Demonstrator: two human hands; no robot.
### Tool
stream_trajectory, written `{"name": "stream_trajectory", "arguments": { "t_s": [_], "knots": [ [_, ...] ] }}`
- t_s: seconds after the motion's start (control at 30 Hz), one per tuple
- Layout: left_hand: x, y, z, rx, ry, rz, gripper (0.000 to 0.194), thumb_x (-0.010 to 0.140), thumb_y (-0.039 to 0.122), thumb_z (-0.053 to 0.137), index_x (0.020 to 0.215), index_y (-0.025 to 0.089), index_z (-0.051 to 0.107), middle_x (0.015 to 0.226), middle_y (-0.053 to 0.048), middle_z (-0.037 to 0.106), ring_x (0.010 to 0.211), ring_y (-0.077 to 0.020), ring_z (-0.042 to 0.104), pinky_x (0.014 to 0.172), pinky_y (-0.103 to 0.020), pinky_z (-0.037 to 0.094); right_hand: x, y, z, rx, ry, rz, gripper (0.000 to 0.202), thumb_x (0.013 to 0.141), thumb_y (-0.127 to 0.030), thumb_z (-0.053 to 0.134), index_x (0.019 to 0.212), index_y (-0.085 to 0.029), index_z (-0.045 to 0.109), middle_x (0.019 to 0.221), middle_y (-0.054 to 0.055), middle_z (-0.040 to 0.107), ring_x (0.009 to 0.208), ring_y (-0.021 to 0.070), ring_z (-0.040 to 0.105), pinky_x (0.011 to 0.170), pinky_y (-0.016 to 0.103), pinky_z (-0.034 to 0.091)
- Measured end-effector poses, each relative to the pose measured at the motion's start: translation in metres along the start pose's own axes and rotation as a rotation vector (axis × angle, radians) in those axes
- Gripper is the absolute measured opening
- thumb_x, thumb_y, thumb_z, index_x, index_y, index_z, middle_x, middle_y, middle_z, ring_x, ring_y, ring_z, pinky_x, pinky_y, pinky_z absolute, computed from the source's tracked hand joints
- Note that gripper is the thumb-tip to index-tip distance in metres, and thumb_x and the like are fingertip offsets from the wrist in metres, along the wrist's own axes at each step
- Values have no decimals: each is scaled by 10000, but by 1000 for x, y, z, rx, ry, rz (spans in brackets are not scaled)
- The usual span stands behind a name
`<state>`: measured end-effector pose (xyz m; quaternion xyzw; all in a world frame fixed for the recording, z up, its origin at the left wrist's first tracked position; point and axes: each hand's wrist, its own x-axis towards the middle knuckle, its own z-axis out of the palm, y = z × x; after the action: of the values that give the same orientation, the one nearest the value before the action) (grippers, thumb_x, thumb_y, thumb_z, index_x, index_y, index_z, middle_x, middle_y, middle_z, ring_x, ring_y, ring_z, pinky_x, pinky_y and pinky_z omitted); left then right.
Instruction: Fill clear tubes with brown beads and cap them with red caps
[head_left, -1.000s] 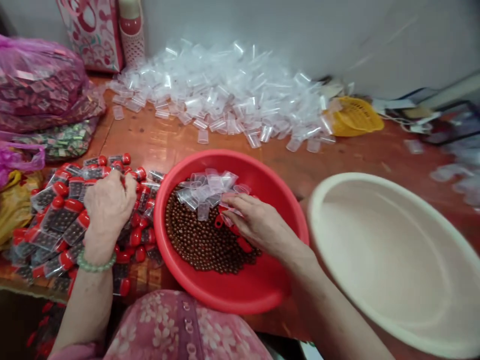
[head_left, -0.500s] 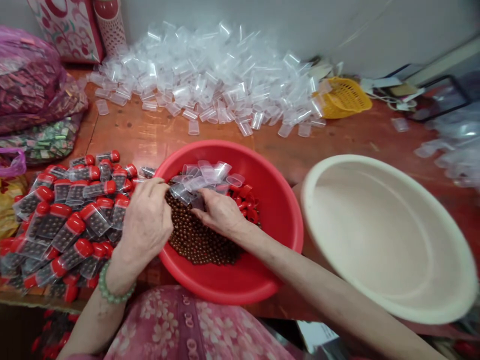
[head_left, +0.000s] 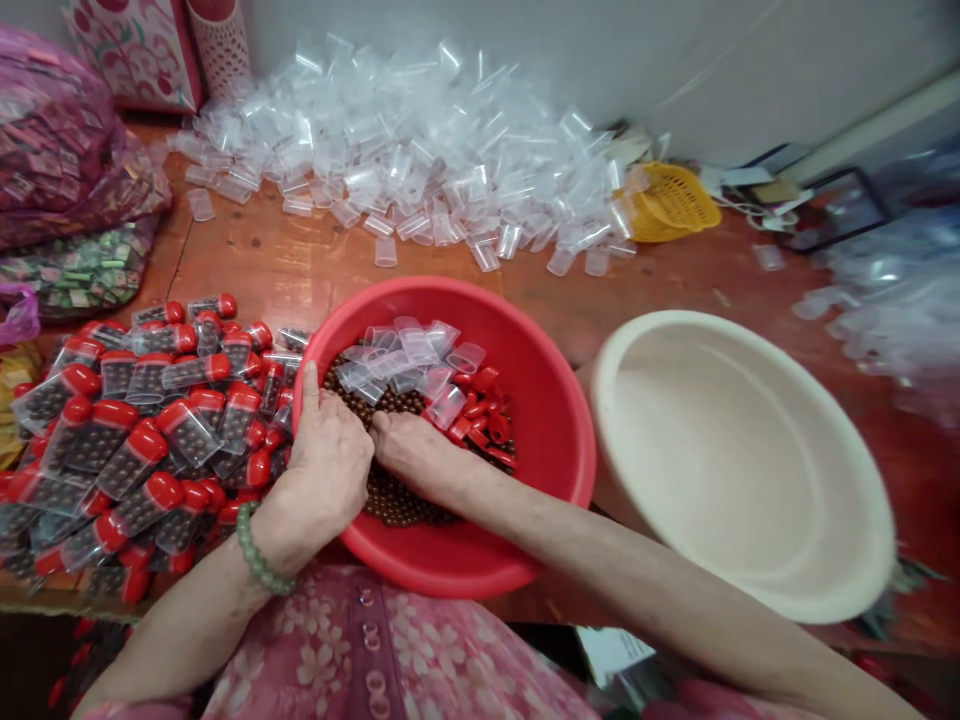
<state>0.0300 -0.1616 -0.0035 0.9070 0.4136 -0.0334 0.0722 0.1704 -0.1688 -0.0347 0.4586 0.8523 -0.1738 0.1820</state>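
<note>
The right hand [head_left: 412, 450] is down in the red basin [head_left: 551, 410], thumb and fingers bent, fingertips hidden by the brown beads [head_left: 405, 505] and the hand itself. How wide its grip stands, or whether it has hold of anything, can't be made out. The left hand [head_left: 330, 465] is curled just beside it at the basin's left side, one digit stretched along the rim; its palm is turned from view, so what that grip holds can't be seen either.

The beads lie under and around the right hand. Loose clear tubes [head_left: 409, 345] lie beyond both hands; the one nearest the right hand slants away to the right along its long axis, by the red caps [head_left: 487, 400].

Outside the basin, filled tubes [head_left: 139, 460] are heaped on the counter [head_left: 277, 265] to the left. A pale basin [head_left: 735, 470] stands right, and a tube pile [head_left: 420, 150] lies at the back beside a yellow basket [head_left: 673, 203].
</note>
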Motion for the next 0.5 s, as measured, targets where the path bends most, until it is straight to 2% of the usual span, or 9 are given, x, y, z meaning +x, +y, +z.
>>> {"name": "stream_trajectory", "arguments": {
  "t_s": [0.13, 0.2, 0.3, 0.4, 0.5],
  "knots": [
    [7, -1, 2, -119, -90, 14, 269, 693, 76, 537, 897, 113, 708, 849, -183, 710, 884, -334, 651, 960, -530, 414, 2, -4, 5, 207, 20, -152, 263, 797, -53, 546, 1003, -114, 699, 1035, 138, 705, 1005, 224, 652, 866, 296, 513],
    [9, -1, 0, -116, -91, -4, 256, 751, 58, 469, 867, 95, 695, 816, -199, 700, 805, -315, 661, 851, -491, 460, 4, -3, 6, 307, 33, -181, 248, 745, -61, 594, 960, -112, 708, 1026, 128, 716, 981, 229, 660, 844, 287, 526],
    [11, -1, -7, -111, -110, -3, 289, 794, 42, 395, 904, 49, 661, 849, -215, 686, 801, -321, 662, 757, -447, 485, 8, 2, 6, 431, 67, -200, 250, 735, -70, 626, 971, -108, 701, 1039, 106, 719, 978, 212, 659, 836, 257, 527],
    [10, -4, -15, -218, -73, -23, 316, 822, 42, 372, 1019, 74, 617, 939, -164, 682, 893, -290, 659, 816, -411, 503, 9, 10, 5, 648, 124, -244, 293, 765, -79, 637, 1051, -125, 675, 1085, 59, 708, 1057, 186, 628, 906, 251, 501],
    [9, -9, -19, -468, 88, -51, 347, 926, 143, 353, 1225, 92, 521, 1185, -164, 635, 1114, -263, 603, 971, -409, 474, -2, 20, -1, 1037, 211, -269, 332, 773, -134, 673, 1104, -120, 644, 1082, 47, 697, 1044, 189, 618, 956, 316, 485]
  ]
}}
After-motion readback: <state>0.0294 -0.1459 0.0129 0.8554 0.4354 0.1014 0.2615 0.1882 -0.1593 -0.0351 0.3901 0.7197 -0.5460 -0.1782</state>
